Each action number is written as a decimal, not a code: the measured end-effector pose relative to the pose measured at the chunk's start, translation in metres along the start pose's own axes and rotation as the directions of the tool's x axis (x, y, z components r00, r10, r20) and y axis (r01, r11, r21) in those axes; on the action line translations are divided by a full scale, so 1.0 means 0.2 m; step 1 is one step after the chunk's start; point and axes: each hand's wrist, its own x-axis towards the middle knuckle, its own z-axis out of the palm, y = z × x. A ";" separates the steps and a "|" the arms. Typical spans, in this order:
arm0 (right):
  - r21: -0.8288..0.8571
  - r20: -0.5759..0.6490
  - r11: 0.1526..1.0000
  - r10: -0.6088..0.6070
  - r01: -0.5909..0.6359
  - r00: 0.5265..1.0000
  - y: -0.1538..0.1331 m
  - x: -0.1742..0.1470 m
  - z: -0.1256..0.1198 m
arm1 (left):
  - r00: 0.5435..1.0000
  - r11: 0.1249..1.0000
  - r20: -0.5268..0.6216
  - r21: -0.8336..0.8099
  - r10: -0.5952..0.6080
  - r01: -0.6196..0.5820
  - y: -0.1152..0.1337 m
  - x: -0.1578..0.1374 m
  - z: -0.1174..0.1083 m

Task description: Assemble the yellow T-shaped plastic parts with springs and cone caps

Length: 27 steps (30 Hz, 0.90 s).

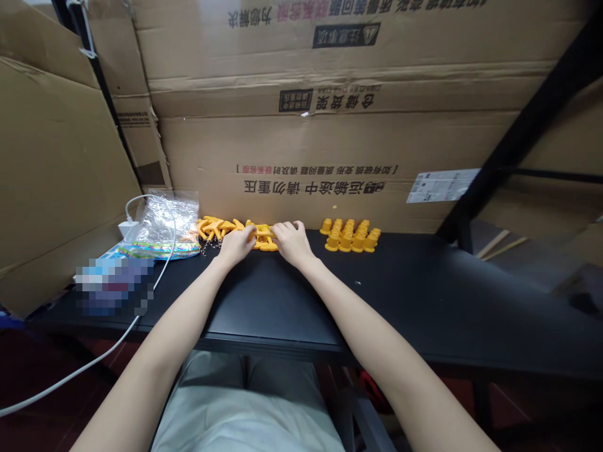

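Observation:
Both of my hands are at the back of the black table, in front of the cardboard. My left hand (237, 245) is closed with its fingertips on the left end of a yellow plastic piece (264, 231). At the right end of the same piece, my right hand (293, 243) has its fingers curled round it. Under and behind it lie more yellow frame-like pieces (267, 246), partly hidden. Left of my left hand is a pile of yellow forked pieces (214, 226), with small metal bits (205, 250) beside them.
Several yellow cup-shaped pieces (351, 237) stand in rows to the right. A clear plastic bag (164, 220) lies at the left, with a white cable (113, 346) running past it over the edge of the black table (424, 301). Cardboard (301, 144) rises behind.

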 end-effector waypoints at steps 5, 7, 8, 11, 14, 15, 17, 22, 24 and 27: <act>0.014 0.008 1.000 0.005 -0.005 1.000 0.01 0.00 0.01 | 0.999 1.000 -0.029 0.015 0.015 -0.014 0.01 -0.01 -0.01; 0.041 0.005 0.999 0.003 -0.003 1.000 0.02 -0.01 0.02 | 0.996 0.999 -0.079 0.036 0.028 -0.025 0.00 -0.01 -0.02; 0.055 0.003 0.998 0.005 -0.005 1.000 0.03 -0.01 0.03 | 0.994 0.998 -0.106 0.049 0.032 -0.027 0.00 -0.01 -0.02; 0.088 0.003 0.996 0.012 -0.012 1.000 0.05 -0.02 0.05 | 0.989 0.997 -0.144 0.073 0.033 -0.022 -0.01 -0.01 -0.01; 0.102 0.008 0.995 0.010 -0.011 1.000 0.05 -0.03 0.06 | 0.991 0.998 -0.129 0.068 0.023 -0.014 -0.02 -0.01 0.01; 0.104 0.010 0.995 0.008 -0.009 1.000 0.05 -0.03 0.06 | 0.992 0.998 -0.122 0.064 0.018 -0.010 -0.02 0.00 0.01; 0.102 0.011 0.995 0.005 -0.006 1.000 0.04 -0.03 0.05 | 0.994 0.998 -0.105 0.057 0.010 -0.004 -0.02 0.00 0.02; 0.047 0.014 0.999 0.000 0.000 1.000 0.02 -0.02 0.03 | 0.996 1.000 -0.088 0.026 -0.007 0.009 -0.01 0.00 0.01; 0.017 0.018 1.000 -0.003 0.003 1.000 0.01 -0.02 0.02 | 0.996 1.000 -0.090 0.006 -0.016 0.017 -0.01 0.00 0.01; -0.041 0.019 0.999 -0.009 0.010 1.000 0.00 -0.01 0.01 | 0.995 0.999 -0.094 -0.032 -0.016 0.013 -0.02 0.01 0.02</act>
